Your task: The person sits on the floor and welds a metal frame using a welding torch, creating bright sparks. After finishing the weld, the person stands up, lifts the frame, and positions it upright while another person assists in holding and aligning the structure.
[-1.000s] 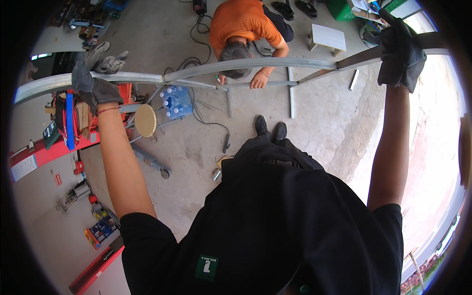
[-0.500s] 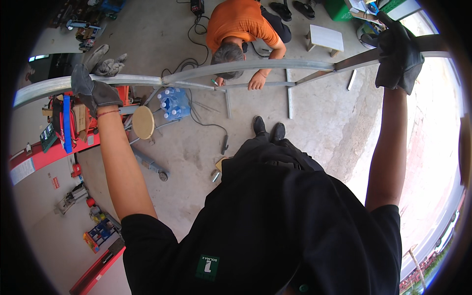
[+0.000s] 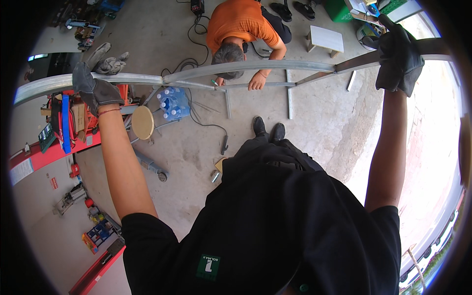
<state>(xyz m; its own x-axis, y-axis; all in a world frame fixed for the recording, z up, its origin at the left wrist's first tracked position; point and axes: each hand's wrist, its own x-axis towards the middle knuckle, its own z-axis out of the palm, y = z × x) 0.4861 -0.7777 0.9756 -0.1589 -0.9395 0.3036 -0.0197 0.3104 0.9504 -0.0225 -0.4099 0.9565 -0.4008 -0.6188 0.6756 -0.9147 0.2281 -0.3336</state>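
Observation:
A long frame of bare metal tubes point(image 3: 250, 65) spans the view from left to right. My left hand point(image 3: 94, 92), in a dark grey work glove, is closed round its left part. On the right, my right hand point(image 3: 400, 61), in a black glove, grips the frame near its far right end. Between my hands, a crouching person in an orange shirt point(image 3: 241, 22) bends over the frame. One of that person's hands point(image 3: 258, 80) rests on the lower tube; the other point(image 3: 221, 81) holds a small green-tipped thing against it.
Spare grey gloves point(image 3: 112, 64) lie by my left hand. Below the frame are a pack of blue water bottles point(image 3: 173, 104), a round stool point(image 3: 142, 122) and a cable point(image 3: 209, 124). A white step stool point(image 3: 324, 39) stands beyond. A red workbench point(image 3: 64, 160) holds tools.
My right hand and the right end of the metal frame sit very slightly lower in view. Otherwise my left hand and the crouching person look the same.

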